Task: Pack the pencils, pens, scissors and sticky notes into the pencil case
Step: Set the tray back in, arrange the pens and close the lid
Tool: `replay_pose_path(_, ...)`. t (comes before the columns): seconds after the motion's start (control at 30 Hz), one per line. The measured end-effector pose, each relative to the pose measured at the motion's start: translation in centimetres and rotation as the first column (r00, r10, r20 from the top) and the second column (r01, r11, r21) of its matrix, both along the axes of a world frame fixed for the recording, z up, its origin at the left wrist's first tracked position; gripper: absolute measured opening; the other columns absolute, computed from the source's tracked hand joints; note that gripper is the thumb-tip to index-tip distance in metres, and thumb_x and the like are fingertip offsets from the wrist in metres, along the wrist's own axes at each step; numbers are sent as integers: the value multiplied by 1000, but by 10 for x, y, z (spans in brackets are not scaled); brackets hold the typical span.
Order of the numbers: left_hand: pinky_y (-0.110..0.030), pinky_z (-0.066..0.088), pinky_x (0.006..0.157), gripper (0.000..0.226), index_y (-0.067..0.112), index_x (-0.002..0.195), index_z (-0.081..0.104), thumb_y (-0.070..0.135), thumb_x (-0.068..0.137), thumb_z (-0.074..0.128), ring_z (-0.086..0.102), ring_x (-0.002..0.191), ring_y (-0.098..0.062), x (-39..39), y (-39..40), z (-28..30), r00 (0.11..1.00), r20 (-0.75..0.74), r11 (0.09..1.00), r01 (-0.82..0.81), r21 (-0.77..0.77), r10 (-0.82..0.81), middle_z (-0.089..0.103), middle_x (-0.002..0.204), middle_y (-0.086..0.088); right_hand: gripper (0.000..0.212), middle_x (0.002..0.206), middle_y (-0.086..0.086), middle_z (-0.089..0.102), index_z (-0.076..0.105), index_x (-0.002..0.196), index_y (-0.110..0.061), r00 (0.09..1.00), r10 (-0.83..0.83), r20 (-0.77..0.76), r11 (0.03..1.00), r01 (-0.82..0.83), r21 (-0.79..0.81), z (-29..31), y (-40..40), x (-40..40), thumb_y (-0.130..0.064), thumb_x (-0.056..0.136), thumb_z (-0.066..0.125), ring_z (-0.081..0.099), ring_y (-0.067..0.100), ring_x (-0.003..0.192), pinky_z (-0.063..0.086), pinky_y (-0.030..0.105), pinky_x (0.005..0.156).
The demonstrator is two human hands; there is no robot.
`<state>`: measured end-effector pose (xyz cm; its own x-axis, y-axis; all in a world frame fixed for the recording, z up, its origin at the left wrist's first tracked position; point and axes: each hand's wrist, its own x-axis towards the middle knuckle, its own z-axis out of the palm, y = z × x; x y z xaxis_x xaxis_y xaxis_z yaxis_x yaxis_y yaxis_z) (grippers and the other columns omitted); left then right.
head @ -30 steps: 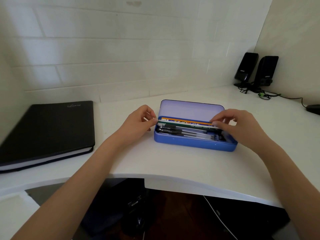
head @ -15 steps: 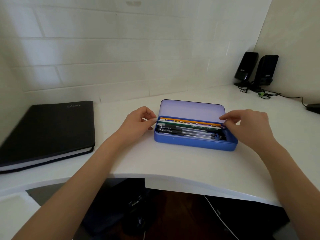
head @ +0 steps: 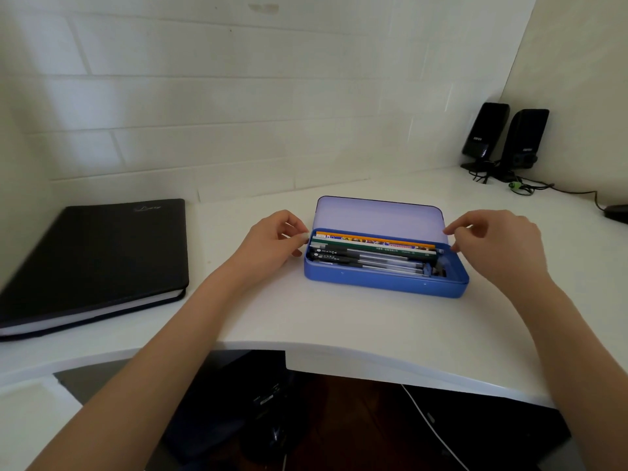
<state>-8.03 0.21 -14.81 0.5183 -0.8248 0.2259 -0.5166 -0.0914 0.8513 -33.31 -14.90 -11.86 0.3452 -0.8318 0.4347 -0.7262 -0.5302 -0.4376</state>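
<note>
The blue pencil case [head: 384, 283] lies open on the white desk, its pale lid [head: 379, 215] tilted back. Inside lie an orange pencil [head: 373, 240], a green pencil [head: 370, 247] and several black-capped pens [head: 367, 260]. A small dark item [head: 439, 268] sits at the case's right end; I cannot tell what it is. My left hand [head: 268, 244] rests at the case's left end, thumb tip touching the rim, fingers loosely curled. My right hand [head: 499, 244] hovers at the right end with fingertips beside the lid's right corner, holding nothing.
A thick black notebook [head: 98, 256] lies at the left. Two black speakers [head: 506, 137] with cables [head: 530, 189] stand in the back right corner, and a dark object [head: 616, 212] sits at the right edge. The desk's curved front edge [head: 339, 363] runs below my forearms.
My right hand has lifted off the pencils and moved right to the lid's right corner. My left hand has stayed at the case's left end.
</note>
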Motion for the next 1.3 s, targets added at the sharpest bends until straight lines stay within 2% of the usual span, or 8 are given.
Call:
replay_pose_path(0.3,-20,40,56,4,18,86,56,16,89,58,62,64,-11,0,0,-1,1000,-24,1000,6,-4,-6,65,88,0,29,64,-1,71,71,74,-28,980,139,141,981,-156,116,-3,0,3,-11,80,47,53,3,47,36,24,52)
replay_pose_path(0.47,-20,43,69,13,16,97,58,23,87,62,58,78,-9,0,0,-2,999,-37,1000,13,6,-13,67,95,3,27,90,4,70,69,93,-23,950,-37,311,995,6,101,-6,-14,-1,-16,83,45,54,26,64,47,35,68)
replay_pose_path(0.6,-16,43,73,24,12,105,55,23,85,65,61,85,-7,-3,2,0,996,-75,999,48,7,-48,66,101,6,39,123,8,58,49,130,-18,958,-68,279,925,-45,378,-16,-22,2,-25,92,48,53,22,96,39,33,87)
replay_pose_path(0.8,-17,41,71,30,16,110,52,28,86,66,59,90,-1,-2,4,0,990,-133,997,61,53,-53,64,105,7,47,114,5,58,42,137,-17,878,-4,478,838,-257,481,-17,-16,12,-28,92,54,57,19,96,42,31,82)
replay_pose_path(0.9,-18,41,71,33,17,111,51,30,85,66,60,91,-2,-1,4,0,989,-144,997,52,58,-43,65,105,7,50,121,6,61,43,136,-18,812,-46,582,813,-308,494,-15,-18,9,-32,90,55,59,19,107,45,38,98)
replay_pose_path(1.07,-21,43,75,35,18,112,51,32,84,67,61,97,-9,2,4,-2,987,-157,996,54,69,-43,66,107,6,25,95,-7,63,63,94,-25,719,-7,695,779,-432,454,-7,-14,13,-41,92,44,58,12,90,44,33,91)
replay_pose_path(1.2,-22,43,77,28,20,107,55,30,84,67,62,96,-11,5,5,-4,982,-177,995,81,56,-70,68,106,5,48,77,-3,60,57,66,-21,667,17,745,781,-474,406,-5,-13,7,-47,97,31,54,12,76,40,31,83)
replay_pose_path(1.3,-22,44,78,18,25,99,59,22,83,68,62,95,-13,9,8,-2,978,-173,989,130,71,-116,68,107,4,60,70,3,58,52,45,-15,746,110,657,782,-473,406,-5,-7,7,-40,97,36,55,16,75,40,28,73)
